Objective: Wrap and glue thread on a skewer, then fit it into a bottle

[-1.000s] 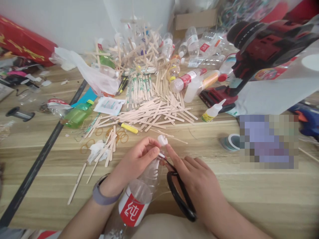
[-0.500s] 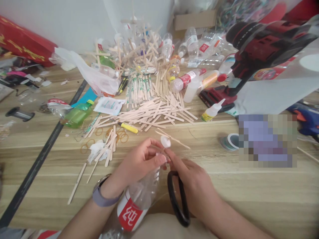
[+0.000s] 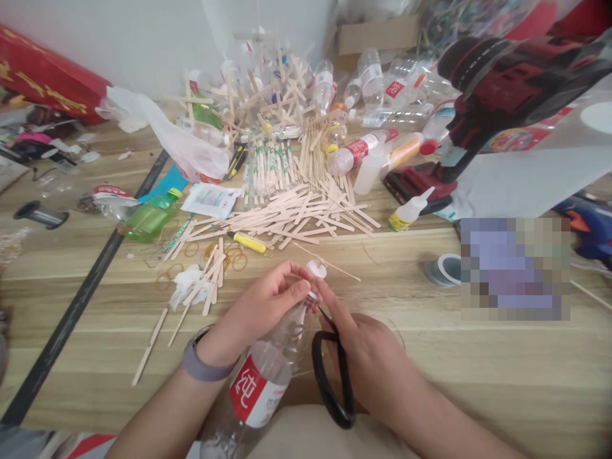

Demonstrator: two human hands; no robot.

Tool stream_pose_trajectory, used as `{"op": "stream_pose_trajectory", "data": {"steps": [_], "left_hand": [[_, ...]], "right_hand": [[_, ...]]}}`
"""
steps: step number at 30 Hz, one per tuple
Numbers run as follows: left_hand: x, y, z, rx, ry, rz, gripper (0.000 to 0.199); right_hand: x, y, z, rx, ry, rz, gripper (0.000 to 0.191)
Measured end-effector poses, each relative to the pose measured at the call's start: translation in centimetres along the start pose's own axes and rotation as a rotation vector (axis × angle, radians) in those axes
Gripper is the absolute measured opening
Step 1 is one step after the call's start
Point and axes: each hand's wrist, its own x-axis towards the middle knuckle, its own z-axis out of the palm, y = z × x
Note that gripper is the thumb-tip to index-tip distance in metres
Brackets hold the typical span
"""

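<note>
My left hand [image 3: 282,293] is closed round the neck of a clear plastic bottle [image 3: 258,382] with a red and white label. The bottle lies tilted, its neck pointing away from me and its base near my lap. My right hand [image 3: 368,350] holds black-handled scissors [image 3: 332,382], their blades mostly hidden near the bottle neck. Its index finger reaches to the neck. A round white piece [image 3: 316,269] shows just beyond my fingertips; whether it is joined to the bottle I cannot make out.
Wooden sticks [image 3: 296,217] and a yellow cutter [image 3: 248,242] lie ahead. A red drill [image 3: 482,108], a glue bottle [image 3: 406,211] and a tape roll [image 3: 444,270] are at right. A green bottle [image 3: 150,217] lies left, with more bottles [image 3: 361,152] at the back.
The bottle has turned, so its label shows a different character. My right hand and the scissors have shifted slightly left, and part of the blades now shows.
</note>
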Motion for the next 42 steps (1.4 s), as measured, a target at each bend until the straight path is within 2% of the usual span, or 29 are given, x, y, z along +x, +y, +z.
{"op": "stream_pose_trajectory", "data": {"steps": [6, 13, 17, 24, 32, 42], "left_hand": [[-0.27, 0.23, 0.31, -0.034, -0.022, -0.014, 0.022], [-0.42, 0.33, 0.53, -0.079, -0.048, -0.013, 0.024], [-0.35, 0.12, 0.24, -0.080, -0.018, -0.023, 0.027], [-0.50, 0.44, 0.33, -0.049, -0.014, -0.012, 0.024], [-0.45, 0.51, 0.54, -0.119, -0.046, -0.024, 0.022], [-0.33, 0.30, 0.54, -0.110, -0.019, -0.011, 0.022]], "right_hand": [[-0.18, 0.32, 0.27, -0.017, -0.007, 0.015, 0.076], [-0.25, 0.41, -0.07, -0.033, 0.085, 0.015, 0.069], [-0.28, 0.23, 0.05, -0.041, 0.115, -0.024, 0.073], [-0.39, 0.45, 0.64, -0.061, 0.054, -0.021, 0.078], [-0.36, 0.58, 0.17, -0.019, 0.106, 0.005, 0.066], [-0.54, 0.32, 0.23, -0.027, 0.058, -0.002, 0.071]]}}
